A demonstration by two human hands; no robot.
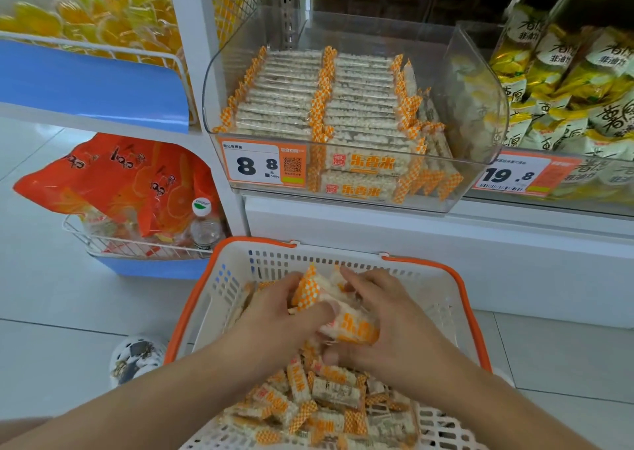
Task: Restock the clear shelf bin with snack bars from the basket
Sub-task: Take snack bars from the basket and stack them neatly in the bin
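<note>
Two hands, left point(274, 315) and right point(384, 322), gripped one bunch of snack bars point(338, 309) over one basket point(470, 315); one clear shelf bin point(480, 106) stood at 12 o'clock, holding two rows.

The clear shelf bin point(355, 113) is left open on top at upper centre; its rear right corner is unfilled, bounded by its clear walls.
</note>
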